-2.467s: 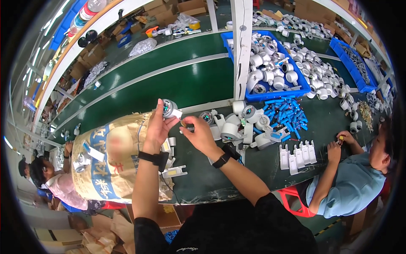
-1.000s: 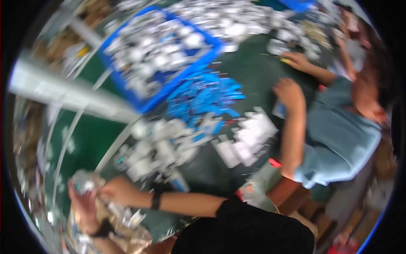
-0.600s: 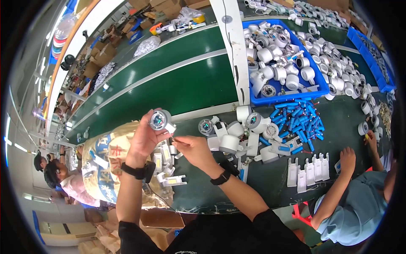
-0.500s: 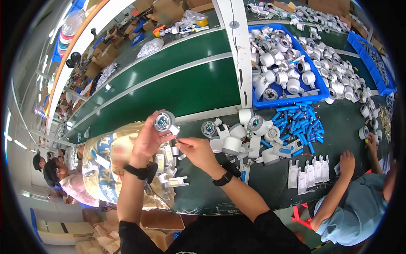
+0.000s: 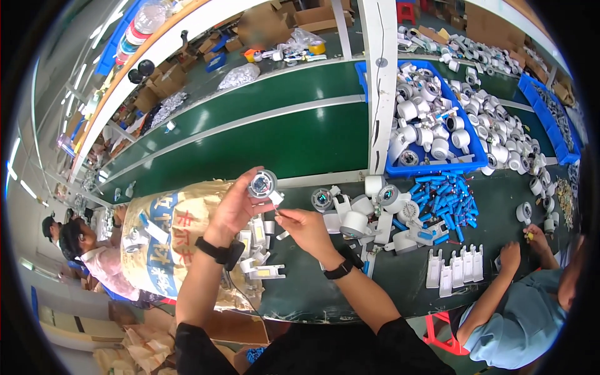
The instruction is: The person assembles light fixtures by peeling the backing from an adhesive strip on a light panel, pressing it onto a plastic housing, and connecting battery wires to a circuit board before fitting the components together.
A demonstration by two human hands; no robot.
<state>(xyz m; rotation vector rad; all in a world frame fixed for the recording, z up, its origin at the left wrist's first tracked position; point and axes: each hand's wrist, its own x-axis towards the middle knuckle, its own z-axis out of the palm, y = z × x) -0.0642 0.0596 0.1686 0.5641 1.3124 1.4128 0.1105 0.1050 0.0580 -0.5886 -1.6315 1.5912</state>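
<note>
Holding one round white part [image 5: 262,184] snug in the left hand [image 5: 232,211], left of the blue tray [image 5: 437,168]; pinching right by its stem [image 5: 275,197] with the right hand [image 5: 306,229] (too tiny to tell on what). Seems not done, with more loose white parts [image 5: 354,224] lying near the tray.

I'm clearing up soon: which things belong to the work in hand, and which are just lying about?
Seemingly in use:
round white unit, in the left hand
similar units nearby

Apparently just lying about:
plastic bottle
cardboard box
plastic bag

- Bare right hand [image 5: 308,231] pinching a thin piece [image 5: 277,209], too small to identify!
- White upright post [image 5: 379,94] hiding part of blue plastic crate [image 5: 437,167]
- Blue-shirted co-worker [image 5: 514,322], right, head cut off
</note>
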